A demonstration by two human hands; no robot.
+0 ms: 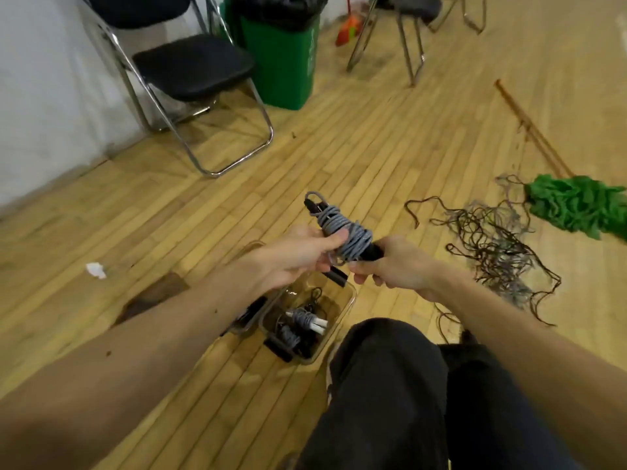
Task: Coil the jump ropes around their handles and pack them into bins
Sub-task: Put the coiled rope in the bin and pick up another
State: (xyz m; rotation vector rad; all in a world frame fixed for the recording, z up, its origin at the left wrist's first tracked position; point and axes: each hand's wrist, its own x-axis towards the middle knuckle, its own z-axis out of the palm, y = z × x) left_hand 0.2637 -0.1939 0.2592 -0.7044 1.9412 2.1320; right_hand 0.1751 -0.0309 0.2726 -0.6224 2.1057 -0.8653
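Observation:
A grey jump rope (342, 232) is wound in many turns around its black handles and held in the air above the floor. My left hand (298, 256) grips the coil from the left, thumb on the grey turns. My right hand (397, 266) grips the black handle end on the right. Directly below them a clear plastic bin (346, 300) with black clips stands on the wooden floor and holds several coiled ropes, one with white handles (308, 322).
A tangle of loose dark and grey ropes (495, 245) lies on the floor to the right, beside a green mop (580, 205). Folding chairs (190, 69) and a green trash bin (288, 59) stand behind. A bin lid (247, 315) lies left of the bin. My knees (390, 385) fill the lower right.

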